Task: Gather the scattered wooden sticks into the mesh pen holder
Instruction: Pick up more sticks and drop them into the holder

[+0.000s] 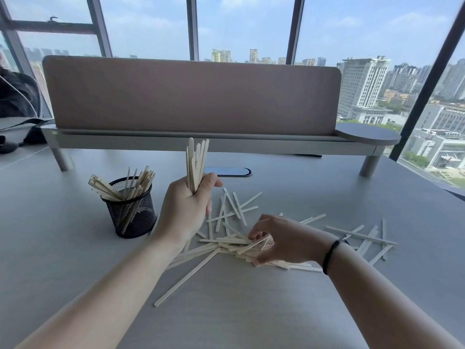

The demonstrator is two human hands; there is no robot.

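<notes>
While a bundle of sticks is being held upright in the left hand, more sticks are being pinched off the worktop by the right hand, and a drop into the mesh pen holder is being called for next.

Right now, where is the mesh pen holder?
In the head view, the mesh pen holder stands upright on the table, left of centre, just left of the left hand and the scattered sticks.
</notes>
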